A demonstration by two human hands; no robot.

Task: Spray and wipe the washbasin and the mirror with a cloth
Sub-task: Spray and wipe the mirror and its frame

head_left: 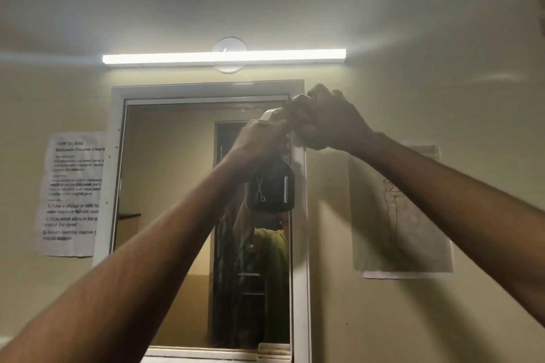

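Note:
A white-framed mirror (171,186) hangs on the wall straight ahead. My left hand (259,138) is raised in front of it, gripping the neck of a dark spray bottle (269,186) with a white nozzle at the top. My right hand (330,118) is at the mirror's top right corner, closed around a dark bunched cloth (303,115) pressed against the frame. The two hands nearly touch. The washbasin is out of view below.
A lit tube light (224,56) runs above the mirror. A printed instruction sheet (73,191) is taped left of the mirror, and a paper with a line drawing (401,215) is to its right. A person's reflection shows in the mirror's lower part.

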